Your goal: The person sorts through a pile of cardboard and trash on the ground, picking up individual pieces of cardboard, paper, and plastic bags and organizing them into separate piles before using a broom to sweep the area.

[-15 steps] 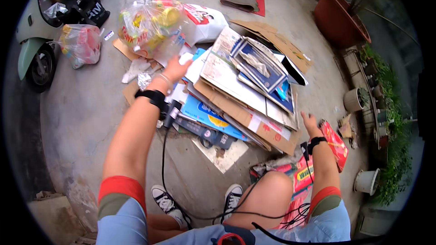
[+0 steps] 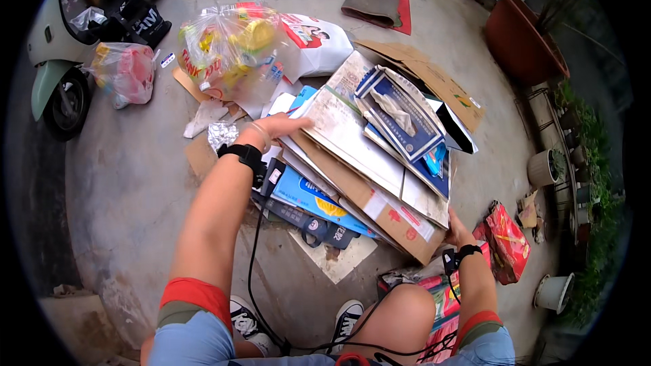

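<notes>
A stack of flattened cardboard (image 2: 366, 156) lies on the ground in front of me, white sheets above brown ones. My left hand (image 2: 281, 126) grips its left edge, thumb on the upper white sheet and fingers hidden beneath. At the lower right corner my right hand (image 2: 460, 232) is closed against the sheets' edge, its fingers partly out of sight. On top rests a blue-and-white opened tissue box (image 2: 405, 116). A light-blue printed carton (image 2: 315, 196) juts out under the near side. Further brown cardboard (image 2: 427, 81) leans out behind the stack.
Beyond my left hand sit a clear bag of packaging (image 2: 234, 54), a white bag (image 2: 319, 44) and crumpled foil (image 2: 222, 135). Red packaging (image 2: 505, 244) lies right of my right hand. A scooter (image 2: 61, 74) stands left; plant pots (image 2: 546, 166) line the right. Cables cross near my knees.
My left hand has moved right and down onto the cardboard's left edge. My right hand, apart from the stack before, has come in to its lower right corner. The view has shifted slightly.
</notes>
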{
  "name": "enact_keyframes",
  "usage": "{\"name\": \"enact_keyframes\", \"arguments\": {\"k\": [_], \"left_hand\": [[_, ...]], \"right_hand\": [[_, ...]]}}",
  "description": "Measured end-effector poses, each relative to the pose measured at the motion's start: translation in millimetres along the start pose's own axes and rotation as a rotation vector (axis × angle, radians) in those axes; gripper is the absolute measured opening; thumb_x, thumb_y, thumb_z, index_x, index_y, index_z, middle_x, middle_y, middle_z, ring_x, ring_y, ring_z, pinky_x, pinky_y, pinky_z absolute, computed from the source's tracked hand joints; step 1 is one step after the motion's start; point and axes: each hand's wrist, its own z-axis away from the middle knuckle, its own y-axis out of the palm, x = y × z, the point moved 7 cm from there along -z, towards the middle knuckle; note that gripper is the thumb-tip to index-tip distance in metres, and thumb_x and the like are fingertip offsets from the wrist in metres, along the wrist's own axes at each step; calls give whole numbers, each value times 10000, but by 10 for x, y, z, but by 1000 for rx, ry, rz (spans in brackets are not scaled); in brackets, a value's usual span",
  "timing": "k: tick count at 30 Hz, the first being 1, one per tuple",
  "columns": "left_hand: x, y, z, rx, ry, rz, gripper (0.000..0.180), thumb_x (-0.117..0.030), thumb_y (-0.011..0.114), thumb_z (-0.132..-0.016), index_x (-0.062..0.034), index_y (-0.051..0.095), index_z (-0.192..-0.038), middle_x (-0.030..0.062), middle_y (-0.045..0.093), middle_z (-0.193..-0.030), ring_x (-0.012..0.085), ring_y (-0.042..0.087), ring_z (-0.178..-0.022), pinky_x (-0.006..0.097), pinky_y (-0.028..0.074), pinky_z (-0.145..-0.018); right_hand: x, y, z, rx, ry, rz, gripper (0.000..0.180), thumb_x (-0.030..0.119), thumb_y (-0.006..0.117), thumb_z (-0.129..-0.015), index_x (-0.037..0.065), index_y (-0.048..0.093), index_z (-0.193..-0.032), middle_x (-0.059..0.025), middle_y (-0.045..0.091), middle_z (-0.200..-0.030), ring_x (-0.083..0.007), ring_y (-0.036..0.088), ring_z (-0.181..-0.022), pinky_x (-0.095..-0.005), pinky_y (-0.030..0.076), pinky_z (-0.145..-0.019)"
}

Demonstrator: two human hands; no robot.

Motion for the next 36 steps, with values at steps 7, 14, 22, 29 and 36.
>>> {"name": "enact_keyframes", "arguments": {"k": [7,14,22,29,36], "left_hand": [[234,-76,-55,17,-57,46,696,-460,608,-564,-10,468,-1075,98,497,-1023,191,448,-947,285,345,-798],[-322,-186,-298,-170,-1,492,780,-554,560,-599,7,419,-1123,117,461,-1088,233,445,-976,315,322,-830],[115,-36,-96,-274,183,-115,727,-397,598,-689,83,324,-1161,214,462,-1073,240,488,-937,277,381,-797],[558,149,600,-127,149,205,664,-328,600,-725,66,290,-1161,152,466,-1047,168,460,-929,246,377,-791],[544,343,728,297,-109,876,442,-240,592,-696,13,480,-1040,125,560,-979,205,567,-842,297,447,-781]], "right_hand": [[58,61,101,44,-118,-149,613,551,483,-712,72,472,-1094,-80,509,-1081,-224,496,-968,-394,367,-858],[-160,-52,-348,103,-71,-180,566,469,566,-697,54,483,-1073,-93,524,-1058,-237,512,-933,-427,375,-844],[-257,-42,-253,127,-121,-184,553,439,593,-688,62,478,-1075,-77,529,-1052,-226,502,-952,-415,382,-841],[-63,-93,-71,87,-294,-116,502,321,589,-729,61,415,-1122,-67,518,-1053,-199,502,-946,-363,399,-831],[-232,253,-445,255,-157,-233,589,505,524,-709,74,460,-1107,-76,506,-1088,-219,499,-965,-384,393,-832]]}}
